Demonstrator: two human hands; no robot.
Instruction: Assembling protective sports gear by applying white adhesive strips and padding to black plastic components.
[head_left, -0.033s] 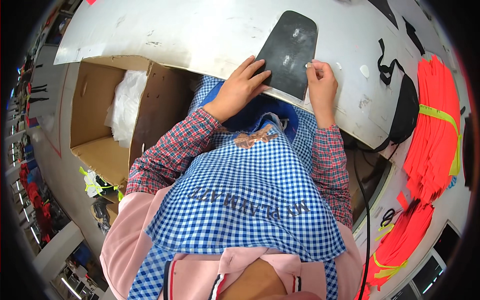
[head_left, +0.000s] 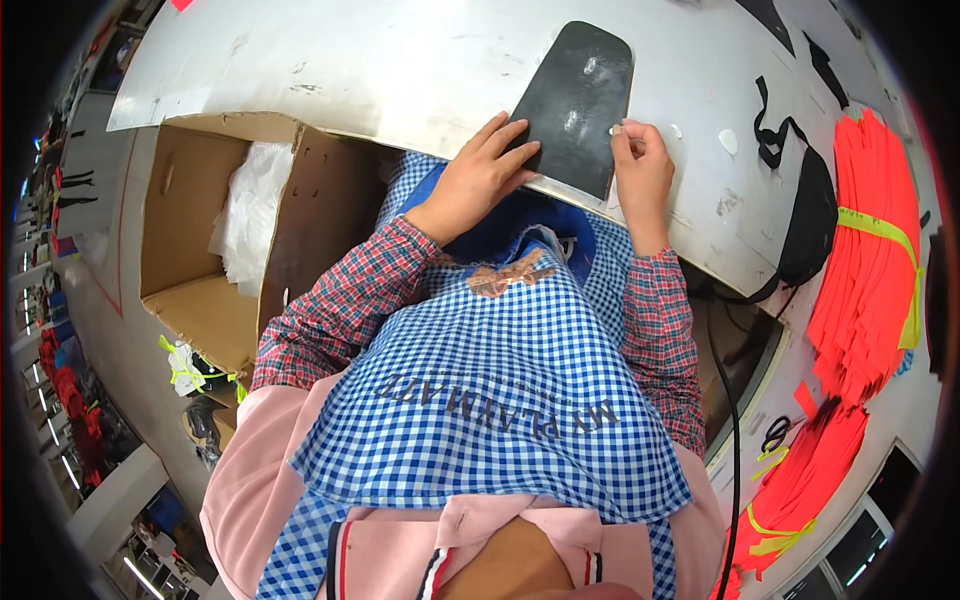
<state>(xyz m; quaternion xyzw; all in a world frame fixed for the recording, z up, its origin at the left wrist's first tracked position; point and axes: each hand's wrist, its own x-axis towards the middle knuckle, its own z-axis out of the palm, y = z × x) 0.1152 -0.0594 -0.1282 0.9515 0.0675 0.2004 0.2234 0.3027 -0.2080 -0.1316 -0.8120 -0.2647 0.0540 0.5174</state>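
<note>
On the white table, the black panel is touched at its left edge by the left hand, fingers spread. A white bit is pinched by the right hand at the opposite edge. Almost nothing has been shifted, so steady placement is suggested.

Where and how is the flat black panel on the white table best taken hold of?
Probably by the wide near edge of the black panel, pinched from the person's side: it lies flat, that edge close to the rim of the white table, where getting underneath looks easiest. The left hand touches its near-left corner.
</note>
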